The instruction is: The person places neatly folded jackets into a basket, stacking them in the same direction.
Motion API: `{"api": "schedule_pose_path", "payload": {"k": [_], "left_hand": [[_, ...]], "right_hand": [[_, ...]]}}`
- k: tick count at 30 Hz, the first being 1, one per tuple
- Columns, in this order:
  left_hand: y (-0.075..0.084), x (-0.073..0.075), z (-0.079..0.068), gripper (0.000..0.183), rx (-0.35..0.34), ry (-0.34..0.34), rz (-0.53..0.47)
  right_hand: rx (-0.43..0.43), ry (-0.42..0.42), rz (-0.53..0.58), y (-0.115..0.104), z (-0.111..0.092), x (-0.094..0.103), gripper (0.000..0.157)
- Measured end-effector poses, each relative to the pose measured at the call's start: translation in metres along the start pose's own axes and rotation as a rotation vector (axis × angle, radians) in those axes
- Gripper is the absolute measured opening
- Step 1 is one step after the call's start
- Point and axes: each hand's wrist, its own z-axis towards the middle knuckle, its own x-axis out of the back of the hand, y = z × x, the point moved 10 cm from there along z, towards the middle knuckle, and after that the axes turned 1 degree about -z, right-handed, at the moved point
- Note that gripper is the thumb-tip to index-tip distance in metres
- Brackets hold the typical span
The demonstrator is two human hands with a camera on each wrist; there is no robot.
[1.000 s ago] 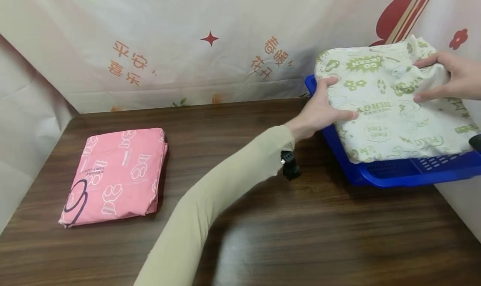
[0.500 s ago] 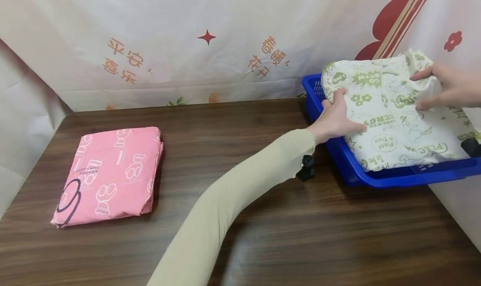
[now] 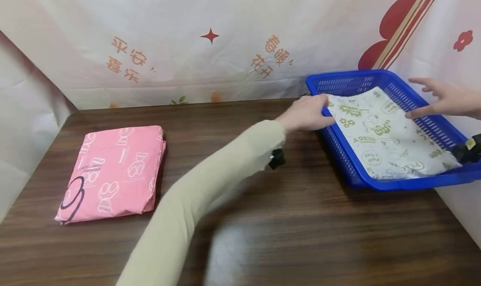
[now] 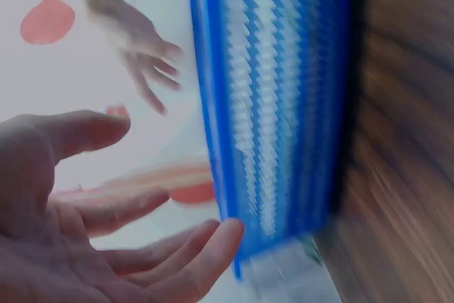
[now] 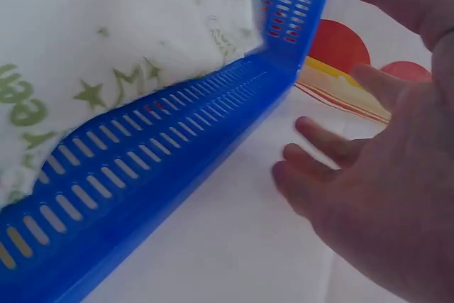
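A folded white cloth with green prints [image 3: 387,135] lies inside the blue plastic basket [image 3: 370,185] at the right of the table. My left hand [image 3: 306,112] is by the basket's left rim; in the left wrist view its fingers [image 4: 206,260] are spread and loosely bent, holding nothing. Over the basket's right side hovers my right hand [image 3: 445,98], apart from the cloth. The right wrist view shows that hand [image 5: 397,154] with parted fingers beside the slotted basket wall [image 5: 163,133]. A folded pink cloth with white drawings [image 3: 112,175] rests on the table's left part.
The brown wooden table [image 3: 263,227] runs under everything. Behind it hangs a pale printed curtain [image 3: 169,35], close to the basket's far rim. The basket's right end reaches past the table's right edge.
The white-and-green cloth has gone down into the basket and both hands have let go. My left hand has drawn back leftward; my right hand has come off the cloth.
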Motion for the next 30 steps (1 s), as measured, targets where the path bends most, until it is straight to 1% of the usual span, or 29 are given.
{"api": "schedule_pose_path", "payload": {"k": [3,5,9,11,14,21,24,27,30], "left_hand": [[-0.029,0.003,-0.012,0.038,-0.014,-0.013,0.010],[-0.051,0.002,-0.020,0.040,0.005,-0.023,0.008],[-0.093,-0.001,-0.038,0.047,0.089,-0.040,-0.024],[-0.108,-0.002,-0.048,0.050,0.125,-0.037,-0.058],[-0.125,-0.002,-0.059,0.055,0.156,-0.027,-0.091],[-0.163,0.000,-0.080,0.059,0.219,-0.011,-0.135],[-0.180,0.002,-0.090,0.060,0.244,-0.008,-0.151],[-0.194,0.004,-0.098,0.062,0.265,-0.006,-0.162],[-0.205,0.005,-0.104,0.063,0.276,0.003,-0.167]], "right_hand": [[0.021,0.039,0.017,-0.003,0.001,0.006,0.108],[0.036,0.046,0.014,-0.009,0.001,0.008,0.106],[0.056,0.019,0.006,-0.026,0.003,0.005,0.103],[0.072,0.002,-0.006,-0.037,0.004,0.001,0.102],[0.108,-0.012,-0.007,-0.054,0.006,-0.005,0.099],[0.190,-0.041,0.064,-0.090,0.014,-0.017,0.092],[0.243,-0.044,0.085,-0.104,0.017,-0.020,0.089],[0.289,-0.034,0.091,-0.117,0.016,-0.021,0.085],[0.308,-0.027,0.092,-0.126,0.017,-0.023,0.083]]}}
